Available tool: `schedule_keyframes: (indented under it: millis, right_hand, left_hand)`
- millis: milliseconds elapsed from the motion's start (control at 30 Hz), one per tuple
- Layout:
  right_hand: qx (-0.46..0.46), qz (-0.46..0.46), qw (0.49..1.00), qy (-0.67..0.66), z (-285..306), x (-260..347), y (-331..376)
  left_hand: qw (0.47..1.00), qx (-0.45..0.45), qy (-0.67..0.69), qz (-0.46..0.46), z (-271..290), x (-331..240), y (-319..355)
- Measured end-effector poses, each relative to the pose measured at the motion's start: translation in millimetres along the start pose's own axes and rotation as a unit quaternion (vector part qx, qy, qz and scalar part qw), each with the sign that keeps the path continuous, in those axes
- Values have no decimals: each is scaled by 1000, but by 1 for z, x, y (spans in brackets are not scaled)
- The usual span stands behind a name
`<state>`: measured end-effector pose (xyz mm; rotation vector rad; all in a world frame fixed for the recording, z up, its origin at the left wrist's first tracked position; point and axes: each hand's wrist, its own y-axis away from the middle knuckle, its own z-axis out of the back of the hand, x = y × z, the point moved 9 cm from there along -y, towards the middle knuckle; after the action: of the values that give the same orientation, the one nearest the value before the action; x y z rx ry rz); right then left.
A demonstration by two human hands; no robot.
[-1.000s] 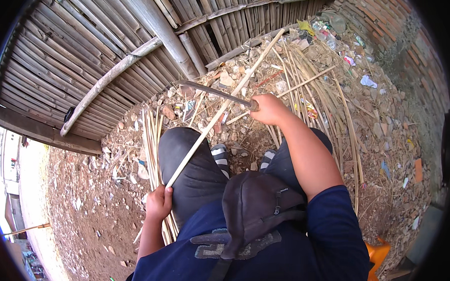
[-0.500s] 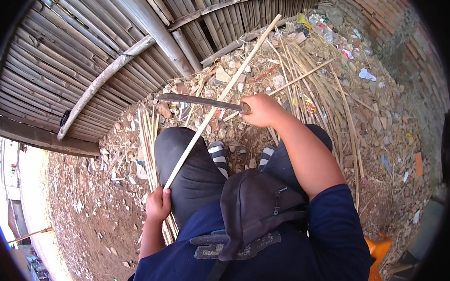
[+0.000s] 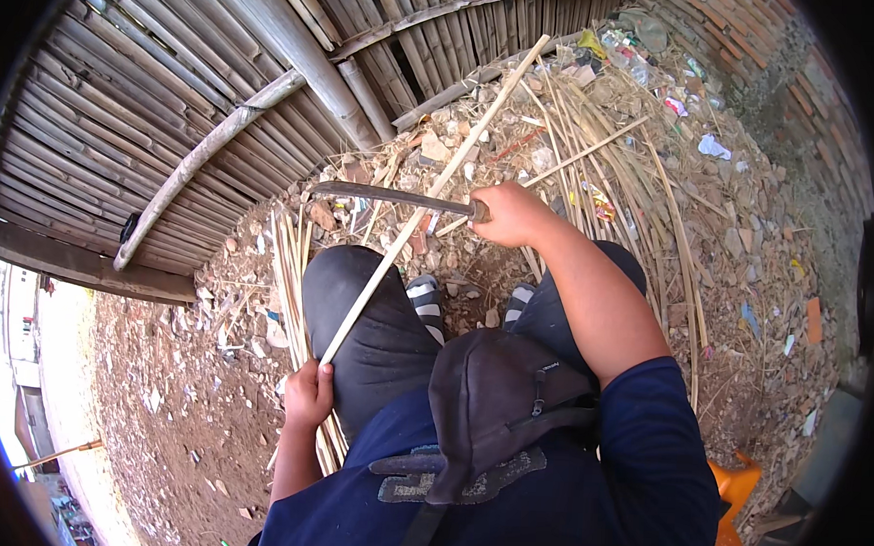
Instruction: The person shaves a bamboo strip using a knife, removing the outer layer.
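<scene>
My left hand (image 3: pixel 309 394) is closed around the near end of a long pale bamboo strip (image 3: pixel 370 292), beside my left thigh. From there the strip slants up and to the right, past my knee, out over the littered ground. In my right hand (image 3: pixel 516 216) is the handle of a machete (image 3: pixel 387 193) with a long dark blade. Its blade points left and crosses the strip beyond my knees. Whether blade and strip touch, I cannot tell. A bundle of similar strips (image 3: pixel 288 268) lies along my left leg, partly hidden by it.
More bamboo strips (image 3: pixel 584 143) lie spread on the ground ahead and right, among stones and litter. A bamboo wall (image 3: pixel 173 100) rises at the far left, a brick wall (image 3: pixel 818 123) at the right. Something orange, perhaps a stool (image 3: pixel 734 495), stands behind my right side.
The machete and my right hand have shifted very slightly to the right. The strip's far end sits a touch lower. My left hand keeps its grip.
</scene>
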<state>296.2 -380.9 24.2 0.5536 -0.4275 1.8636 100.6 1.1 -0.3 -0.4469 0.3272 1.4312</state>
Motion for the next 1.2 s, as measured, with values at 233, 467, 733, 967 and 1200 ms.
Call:
schedule_keyframes:
  millis: [233, 467, 733, 967, 1200]
  right_hand:
    - [57, -47, 997, 1, -1, 0, 1]
    - [61, -53, 997, -7, 3, 3, 4]
    - [61, -47, 997, 16, -4, -5, 0]
    - [28, -3, 996, 79, -3, 18, 3]
    - [26, -138, 990, -9, 9, -35, -7]
  left_hand:
    - [1000, 2, -2, 2, -1, 2, 0]
    - [1000, 8, -8, 8, -1, 0, 0]
    - [1000, 19, -19, 16, -1, 0, 1]
    - [999, 11, -45, 17, 3, -3, 2]
    - [999, 12, -39, 5, 3, -3, -1]
